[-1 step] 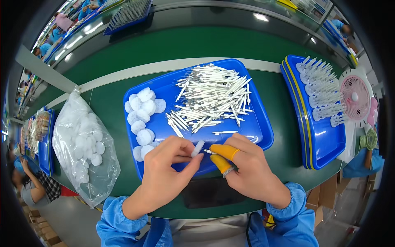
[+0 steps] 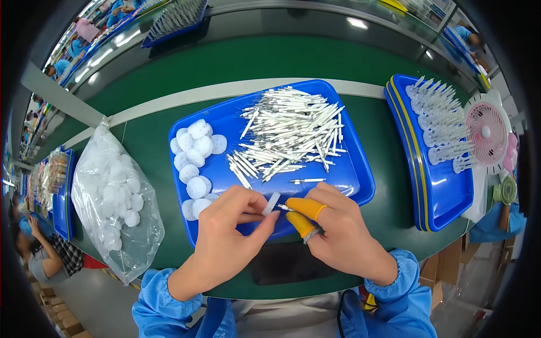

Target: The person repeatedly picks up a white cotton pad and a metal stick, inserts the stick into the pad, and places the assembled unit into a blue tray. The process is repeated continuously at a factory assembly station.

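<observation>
Holds white disc [image 2: 271, 203] edge-on in left hand [image 2: 228, 225] over blue tray [image 2: 367, 188]; pinches metal-tipped rod [image 2: 284, 207] in right hand [image 2: 342, 230] between 2 yellow finger cots [image 2: 306, 208], just beside disc. Could drop rod through slack pinch.

The left hand [image 2: 228, 225] pinches a white disc [image 2: 271, 203] between thumb and finger, tilted on its edge. The right hand [image 2: 338, 225], with yellow finger covers [image 2: 307, 208] on thumb and forefinger, grips a thin rod [image 2: 284, 207] pointing toward it; whether the two touch is hard to tell. Both hands are at the near edge of a blue tray [image 2: 359, 169], holding a heap of white rods [image 2: 290, 129] and, along its left side, round pieces [image 2: 197, 143]. Left of it, a clear bag [image 2: 143, 248] lies on the green table [image 2: 383, 219]. To the right, stacked trays [image 2: 451, 194] stand beside a pink fan [image 2: 486, 130].
</observation>
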A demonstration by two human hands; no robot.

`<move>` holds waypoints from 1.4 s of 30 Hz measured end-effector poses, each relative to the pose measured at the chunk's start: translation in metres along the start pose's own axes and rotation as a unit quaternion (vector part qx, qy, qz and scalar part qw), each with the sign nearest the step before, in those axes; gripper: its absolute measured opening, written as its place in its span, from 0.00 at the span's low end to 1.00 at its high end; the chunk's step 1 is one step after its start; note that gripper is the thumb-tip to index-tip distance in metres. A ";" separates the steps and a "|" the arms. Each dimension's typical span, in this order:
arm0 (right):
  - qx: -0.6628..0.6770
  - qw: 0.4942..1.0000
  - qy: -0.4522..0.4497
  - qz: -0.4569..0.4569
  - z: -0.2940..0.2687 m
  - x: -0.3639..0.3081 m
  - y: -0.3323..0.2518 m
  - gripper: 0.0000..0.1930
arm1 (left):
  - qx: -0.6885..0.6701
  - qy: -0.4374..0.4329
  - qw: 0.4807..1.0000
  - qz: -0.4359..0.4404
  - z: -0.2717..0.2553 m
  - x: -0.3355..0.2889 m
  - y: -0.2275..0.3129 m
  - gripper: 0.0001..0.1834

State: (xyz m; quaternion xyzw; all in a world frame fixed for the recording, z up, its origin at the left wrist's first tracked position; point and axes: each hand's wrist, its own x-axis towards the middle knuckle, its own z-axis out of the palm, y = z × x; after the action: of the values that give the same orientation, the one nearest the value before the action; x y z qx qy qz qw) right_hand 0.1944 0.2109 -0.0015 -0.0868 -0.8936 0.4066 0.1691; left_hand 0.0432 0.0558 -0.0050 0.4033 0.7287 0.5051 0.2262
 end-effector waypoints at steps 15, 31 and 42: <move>-0.011 0.995 0.095 -0.002 0.027 -0.005 -0.012 0.17 | 0.106 0.026 0.990 0.085 0.011 -0.012 0.001 0.11; -0.015 1.000 -0.007 -0.004 -0.009 0.008 -0.001 0.21 | -0.001 0.005 1.000 -0.011 -0.008 0.000 -0.002 0.08; -0.041 0.998 -0.019 -0.053 -0.004 0.006 0.005 0.22 | 0.055 -0.001 0.998 0.031 -0.005 0.000 0.000 0.10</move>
State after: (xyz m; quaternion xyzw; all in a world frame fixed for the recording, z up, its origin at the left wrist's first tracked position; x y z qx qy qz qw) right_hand 0.1900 0.2186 -0.0016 -0.0388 -0.9157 0.3621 0.1697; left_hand 0.0397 0.0532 -0.0035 0.4383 0.7422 0.4706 0.1885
